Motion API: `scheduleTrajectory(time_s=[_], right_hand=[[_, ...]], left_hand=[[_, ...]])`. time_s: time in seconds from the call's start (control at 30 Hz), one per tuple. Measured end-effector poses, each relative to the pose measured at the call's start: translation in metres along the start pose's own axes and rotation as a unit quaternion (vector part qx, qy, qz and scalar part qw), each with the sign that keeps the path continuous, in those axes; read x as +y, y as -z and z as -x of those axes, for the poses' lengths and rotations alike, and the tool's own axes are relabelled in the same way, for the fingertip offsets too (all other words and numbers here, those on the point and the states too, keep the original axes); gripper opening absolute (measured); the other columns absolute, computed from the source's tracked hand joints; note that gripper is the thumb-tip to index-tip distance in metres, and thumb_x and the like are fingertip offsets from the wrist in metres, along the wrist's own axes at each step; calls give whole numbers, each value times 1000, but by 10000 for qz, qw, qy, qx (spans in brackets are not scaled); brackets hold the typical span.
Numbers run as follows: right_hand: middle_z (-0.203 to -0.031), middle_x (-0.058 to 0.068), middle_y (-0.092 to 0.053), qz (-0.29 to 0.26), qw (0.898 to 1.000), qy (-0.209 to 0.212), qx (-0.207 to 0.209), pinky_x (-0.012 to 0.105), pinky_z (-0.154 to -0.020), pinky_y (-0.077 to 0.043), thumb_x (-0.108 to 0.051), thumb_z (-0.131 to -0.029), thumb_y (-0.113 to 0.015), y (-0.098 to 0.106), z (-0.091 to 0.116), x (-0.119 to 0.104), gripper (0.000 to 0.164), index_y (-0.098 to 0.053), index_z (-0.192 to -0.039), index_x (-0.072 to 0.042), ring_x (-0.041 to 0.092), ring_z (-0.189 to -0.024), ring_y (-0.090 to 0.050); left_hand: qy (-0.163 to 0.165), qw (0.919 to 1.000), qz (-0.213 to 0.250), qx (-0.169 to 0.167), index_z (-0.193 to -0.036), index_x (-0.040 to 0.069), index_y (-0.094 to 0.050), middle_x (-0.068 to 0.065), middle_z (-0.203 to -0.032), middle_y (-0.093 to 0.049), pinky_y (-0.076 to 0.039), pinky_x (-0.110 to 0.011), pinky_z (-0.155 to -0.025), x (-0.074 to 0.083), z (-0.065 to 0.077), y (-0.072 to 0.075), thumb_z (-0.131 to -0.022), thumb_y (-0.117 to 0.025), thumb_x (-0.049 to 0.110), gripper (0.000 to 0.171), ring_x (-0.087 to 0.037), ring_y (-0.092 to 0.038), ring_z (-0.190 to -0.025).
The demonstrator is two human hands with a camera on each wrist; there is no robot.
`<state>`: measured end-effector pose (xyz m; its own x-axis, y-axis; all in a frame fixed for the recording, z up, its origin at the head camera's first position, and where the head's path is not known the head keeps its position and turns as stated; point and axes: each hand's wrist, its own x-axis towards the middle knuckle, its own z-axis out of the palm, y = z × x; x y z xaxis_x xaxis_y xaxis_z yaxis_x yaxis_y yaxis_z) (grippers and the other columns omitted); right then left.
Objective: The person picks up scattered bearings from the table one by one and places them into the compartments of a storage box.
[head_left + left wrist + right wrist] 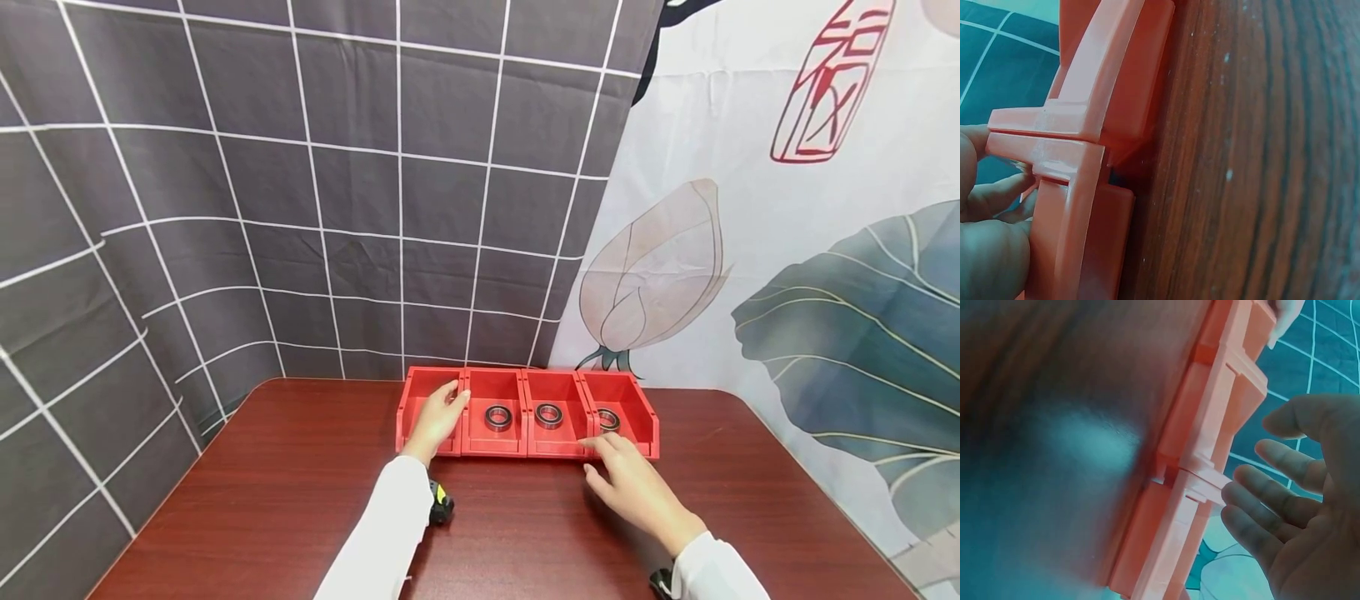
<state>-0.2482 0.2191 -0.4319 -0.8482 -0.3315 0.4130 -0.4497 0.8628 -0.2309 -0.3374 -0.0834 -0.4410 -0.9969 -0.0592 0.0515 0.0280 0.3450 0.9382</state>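
Note:
Four red bins stand in a joined row at the back of the table; in the head view, a black-and-silver ball bearing (pixel 498 417) lies in the second bin from the left, another bearing (pixel 549 415) in the third and a third bearing (pixel 609 420) in the rightmost. My left hand (pixel 438 419) reaches over the leftmost bin (pixel 407 417), fingers loosely bent near its divider; nothing shows between them, and the bin wall partly hides the fingertips in the left wrist view. Above the front edge of the rightmost bin (pixel 647 429), my right hand (pixel 637 492) hovers with relaxed, parted fingers and holds nothing.
The dark red wooden table (pixel 300 475) spreads in front of the bins. Behind it hangs a grey cloth (pixel 360 192) with white grid lines, beside a white cloth (pixel 720 125) with a lotus print. A black wrist device (pixel 441 504) sits under the left sleeve.

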Motion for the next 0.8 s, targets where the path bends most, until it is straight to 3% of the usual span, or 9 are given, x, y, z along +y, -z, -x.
scheduleTrajectory(time_s=[0.37, 0.63, 0.8], right_hand=[[-108, 4, -63, 60, 9993, -216, -315, 42, -88, -54, -26, -82, -74, -2, 4, -9, 42, -64, -120, -12, 18, -98, -56], [-116, -1, -60, 114, 9988, -184, -442, 43, -93, -51, -39, -83, -72, -1, 7, -11, 50, -60, -126, -15, 17, -105, -54], [-125, 3, -59, 155, 9990, -40, -411, 50, -99, -47, -46, -83, -71, -1, 9, -11, 59, -57, -131, -15, 24, -114, -55]], left_hand=[[-35, 9999, 0, -111, -146, 10, -40, -16, -144, -47, -40, -51, -105, 3, 4, 4, -94, -57, 43, 65, -36, -46, -132], [-503, 9959, -752, -63, -147, 12, -40, -15, -143, -46, -44, -50, -102, 12, 13, 5, -93, -59, 42, 65, -35, -50, -127], [-840, 9898, -1139, -185, -147, 13, -39, -14, -145, -44, -43, -53, -102, 21, 25, 7, -91, -62, 41, 67, -35, -48, -128]])
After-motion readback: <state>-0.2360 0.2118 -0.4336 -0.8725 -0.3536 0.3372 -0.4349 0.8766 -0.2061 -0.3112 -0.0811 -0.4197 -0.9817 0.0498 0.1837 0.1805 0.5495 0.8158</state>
